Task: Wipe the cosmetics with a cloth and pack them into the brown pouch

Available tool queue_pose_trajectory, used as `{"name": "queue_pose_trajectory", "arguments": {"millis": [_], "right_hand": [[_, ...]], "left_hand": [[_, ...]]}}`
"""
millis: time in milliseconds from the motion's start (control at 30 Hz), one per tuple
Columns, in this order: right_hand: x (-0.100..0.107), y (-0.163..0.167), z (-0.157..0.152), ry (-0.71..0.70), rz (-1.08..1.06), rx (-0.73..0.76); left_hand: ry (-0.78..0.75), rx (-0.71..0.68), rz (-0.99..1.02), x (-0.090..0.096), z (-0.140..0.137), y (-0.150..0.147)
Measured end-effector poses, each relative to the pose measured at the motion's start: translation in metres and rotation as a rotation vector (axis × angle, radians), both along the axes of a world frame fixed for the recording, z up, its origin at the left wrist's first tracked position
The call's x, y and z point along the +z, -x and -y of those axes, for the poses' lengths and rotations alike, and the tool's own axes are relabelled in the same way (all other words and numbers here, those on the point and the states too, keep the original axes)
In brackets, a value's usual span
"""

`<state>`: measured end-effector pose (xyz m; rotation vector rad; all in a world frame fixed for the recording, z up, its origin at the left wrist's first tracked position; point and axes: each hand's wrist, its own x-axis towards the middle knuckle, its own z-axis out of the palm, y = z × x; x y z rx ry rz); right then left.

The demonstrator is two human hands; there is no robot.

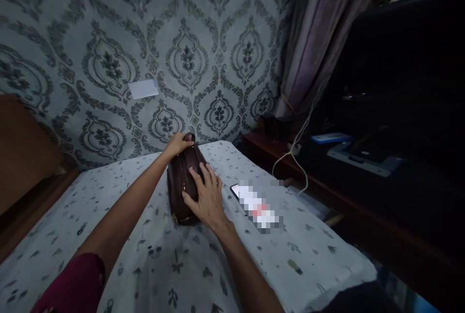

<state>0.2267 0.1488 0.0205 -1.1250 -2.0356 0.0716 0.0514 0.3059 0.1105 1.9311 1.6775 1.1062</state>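
A dark brown leather-like bag with gold-coloured zips lies on the patterned bedsheet. At its far end my left hand is closed on the bag beside a small loop handle. My right hand rests on the bag's top and right side with fingers spread; its thumb is near a zip pull. Part of the bag's right side is hidden under this hand. To the right of it lies a phone with a lit, blurred screen.
Patterned wallpaper with a white plate is behind the bed. On the right, a dark reddish shelf holds a white cable and a blue-edged item. A curtain hangs there. A brown wooden panel stands left.
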Motion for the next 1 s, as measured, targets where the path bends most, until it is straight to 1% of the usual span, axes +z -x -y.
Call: {"name": "queue_pose_trajectory", "arguments": {"millis": [167,400,567,800,1000], "right_hand": [[0.0,0.0,-0.001,-0.007,-0.041,0.009],[0.0,-0.001,-0.003,-0.02,-0.057,0.02],[0.002,-0.002,-0.002,0.004,-0.025,0.031],[-0.001,-0.002,-0.003,-0.009,-0.018,0.023],[-0.002,-0.002,-0.003,-0.015,-0.026,0.032]], "left_hand": [[-0.024,0.015,0.048,-0.008,-0.003,0.002],[-0.033,-0.007,0.093,-0.011,0.007,-0.002],[-0.003,-0.059,0.109,-0.01,0.013,-0.003],[0.031,-0.124,0.154,-0.006,0.02,-0.002],[0.018,-0.138,0.193,0.004,0.026,0.012]]}}
